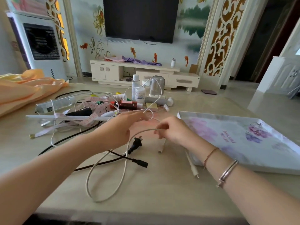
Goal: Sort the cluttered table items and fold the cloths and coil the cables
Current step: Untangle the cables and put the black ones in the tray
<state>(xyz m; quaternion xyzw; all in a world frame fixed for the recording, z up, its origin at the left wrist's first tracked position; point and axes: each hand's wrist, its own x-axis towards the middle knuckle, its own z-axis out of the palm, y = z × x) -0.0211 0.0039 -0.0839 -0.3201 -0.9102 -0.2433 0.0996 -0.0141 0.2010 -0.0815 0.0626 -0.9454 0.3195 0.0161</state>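
Your left hand (pixel 125 127) and right hand (pixel 170 132) each pinch the white cable (pixel 107 176); bottles (pixel 140 95), orange cloth (pixel 21 90) and black cable (pixel 100 163) remain unsorted on the bench (pixel 162 192).

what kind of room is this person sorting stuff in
Most likely a home living room. A wall-mounted television hangs above a low cream TV cabinet, a standing air cooler sits in the corner, and the cluttered table looks like a coffee table facing the screen.
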